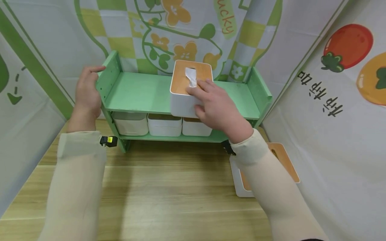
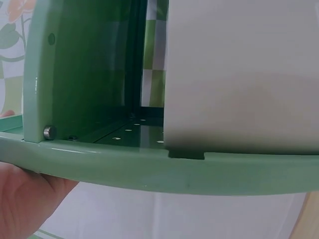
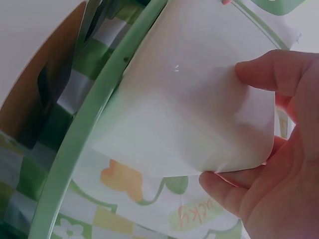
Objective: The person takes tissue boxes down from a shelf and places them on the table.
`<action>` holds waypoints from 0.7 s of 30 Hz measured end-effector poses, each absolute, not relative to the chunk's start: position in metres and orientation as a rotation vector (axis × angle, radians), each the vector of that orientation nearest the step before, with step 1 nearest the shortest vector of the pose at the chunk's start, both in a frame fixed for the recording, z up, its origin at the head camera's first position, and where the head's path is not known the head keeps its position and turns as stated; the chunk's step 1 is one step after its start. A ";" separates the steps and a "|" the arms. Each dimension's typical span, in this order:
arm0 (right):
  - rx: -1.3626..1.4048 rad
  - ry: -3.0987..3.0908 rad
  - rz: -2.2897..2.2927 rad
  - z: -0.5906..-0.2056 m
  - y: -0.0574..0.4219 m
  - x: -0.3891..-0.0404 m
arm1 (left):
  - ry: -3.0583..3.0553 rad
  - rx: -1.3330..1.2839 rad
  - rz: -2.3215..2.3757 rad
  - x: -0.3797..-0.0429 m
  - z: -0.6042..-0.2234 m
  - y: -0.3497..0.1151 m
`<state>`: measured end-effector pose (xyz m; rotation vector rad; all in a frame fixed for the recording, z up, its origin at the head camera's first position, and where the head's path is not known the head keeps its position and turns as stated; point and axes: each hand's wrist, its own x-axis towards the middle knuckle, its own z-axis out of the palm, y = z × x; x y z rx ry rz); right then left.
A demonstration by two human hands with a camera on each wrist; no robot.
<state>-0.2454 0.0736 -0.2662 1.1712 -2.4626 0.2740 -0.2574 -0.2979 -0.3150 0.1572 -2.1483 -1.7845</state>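
Note:
My right hand holds a white tissue box with a wood-coloured lid and a white tissue sticking out. Its thumb presses the front wall and its fingers lie over the lid and round the side, as the right wrist view shows; my right hand is at the right there. The box is at the middle of the green shelf's upper board, at its front edge. At the far left, my left hand grips the shelf's side panel. In the left wrist view, that hand is partly hidden behind the panel.
Several white bins, among them a left bin and a middle bin, stand on the lower board. On the wooden floor at the right, a white box with wood-coloured top lies partly behind my right forearm. Printed curtains hang behind.

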 end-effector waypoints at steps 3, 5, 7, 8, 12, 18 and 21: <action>1.175 -2.435 0.309 -0.268 0.081 -0.245 | -2.135 0.148 -1.779 -0.257 -0.315 -0.297; 1.181 -2.412 0.334 -0.269 0.085 -0.245 | -2.133 0.147 -1.777 -0.256 -0.316 -0.297; 1.178 -2.404 0.350 -0.270 0.089 -0.245 | -2.134 0.147 -1.774 -0.255 -0.316 -0.297; 1.174 -2.404 0.352 -0.271 0.091 -0.244 | -2.135 0.145 -1.772 -0.255 -0.316 -0.298; 1.133 -2.425 0.314 -0.271 0.095 -0.242 | -2.137 0.150 -1.774 -0.255 -0.315 -0.298; 1.064 -2.499 0.179 -0.269 0.093 -0.238 | -2.140 0.174 -1.777 -0.255 -0.313 -0.296; 1.086 -2.508 0.183 -0.270 0.092 -0.238 | -2.145 0.174 -1.777 -0.255 -0.312 -0.296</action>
